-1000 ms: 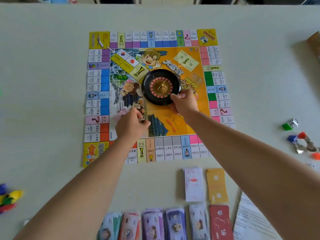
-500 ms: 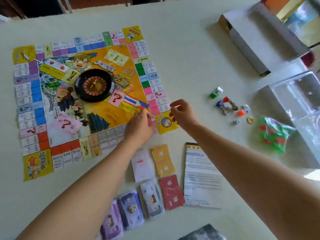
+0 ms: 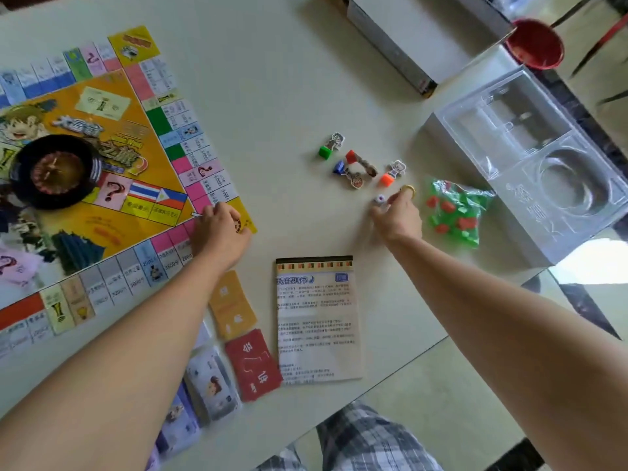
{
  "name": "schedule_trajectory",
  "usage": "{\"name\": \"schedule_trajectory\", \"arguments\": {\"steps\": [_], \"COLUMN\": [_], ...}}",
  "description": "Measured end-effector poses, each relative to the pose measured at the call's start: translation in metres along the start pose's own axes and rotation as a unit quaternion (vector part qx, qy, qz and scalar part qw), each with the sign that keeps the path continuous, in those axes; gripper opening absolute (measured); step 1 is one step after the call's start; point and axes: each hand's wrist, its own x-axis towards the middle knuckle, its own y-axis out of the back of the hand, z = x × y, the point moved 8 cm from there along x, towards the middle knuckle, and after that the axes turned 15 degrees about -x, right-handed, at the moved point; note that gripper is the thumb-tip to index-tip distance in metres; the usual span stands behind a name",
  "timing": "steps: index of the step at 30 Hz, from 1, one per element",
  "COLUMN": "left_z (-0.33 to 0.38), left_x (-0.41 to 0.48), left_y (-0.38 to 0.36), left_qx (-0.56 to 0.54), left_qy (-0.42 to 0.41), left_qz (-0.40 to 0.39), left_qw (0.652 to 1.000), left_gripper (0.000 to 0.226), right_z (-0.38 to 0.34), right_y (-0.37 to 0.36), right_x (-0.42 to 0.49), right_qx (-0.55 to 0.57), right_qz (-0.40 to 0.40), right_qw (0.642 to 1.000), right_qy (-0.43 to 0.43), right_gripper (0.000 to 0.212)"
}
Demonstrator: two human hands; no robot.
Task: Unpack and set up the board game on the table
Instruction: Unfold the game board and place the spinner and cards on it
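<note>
Most is laid out, board point(image 3: 102, 107) with wheel point(image 3: 56, 171) at left and cards point(image 3: 253, 365) at the bottom, but pawns point(image 3: 360, 161) and bagged houses point(image 3: 455, 212) at centre right sit unplaced on the desk point(image 3: 272, 96), with the right hand point(image 3: 399, 217) curling its fingers point(image 3: 390, 200) at the die point(image 3: 379, 198) and the left hand point(image 3: 221, 232) curled on the board's corner, both grips unclear.

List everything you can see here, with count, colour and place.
game board: one, multicoloured, left.
roulette wheel: one, black, on board.
pawns: four, green, red, blue, orange bases, middle.
die: one, white, by right hand.
token: one, gold, by right hand.
bag of houses: one, green-red, right of pawns.
tray: one, clear, far right.
box: one, white, top.
bowl: one, red, top right.
instruction sheet: one, white, near edge.
card decks: two, yellow, red, beside sheet.
banknote stacks: several, purplish, bottom left.
left hand: on board's corner.
right hand: by die.
</note>
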Motion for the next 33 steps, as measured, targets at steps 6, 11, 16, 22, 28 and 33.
{"name": "schedule_trajectory", "arguments": {"steps": [6, 11, 16, 22, 28, 33], "left_z": [-0.003, -0.007, -0.011, -0.014, -0.014, -0.014], "left_x": [0.004, -0.001, 0.003, 0.009, 0.008, 0.005], "left_y": [0.001, 0.012, 0.012, 0.014, 0.012, 0.014], "left_qx": [-0.049, -0.106, -0.113, -0.114, -0.123, -0.157], "left_qy": [0.005, -0.025, -0.026, -0.027, -0.023, -0.012], "left_qz": [-0.027, -0.061, -0.064, -0.063, -0.042, -0.042], "left_qw": [0.998, 0.992, 0.991, 0.991, 0.991, 0.987], "left_gripper": [0.022, 0.015, 0.008, 0.006, 0.002, 0.006], "right_z": [-0.026, -0.044, -0.043, -0.048, -0.039, -0.096], "right_y": [-0.004, -0.011, -0.011, -0.005, -0.010, -0.023], "right_x": [-0.002, -0.010, -0.007, 0.001, 0.013, -0.015], "right_qx": [0.027, 0.008, 0.017, 0.053, 0.108, 0.222], "right_qz": [0.019, 0.010, 0.022, 0.052, 0.065, 0.027], "right_qw": [0.998, 1.000, 1.000, 0.997, 0.991, 0.967], "right_qy": [0.051, 0.023, -0.006, -0.019, -0.040, 0.119], "right_gripper": [0.022, 0.059, 0.062, 0.051, 0.035, 0.018]}}
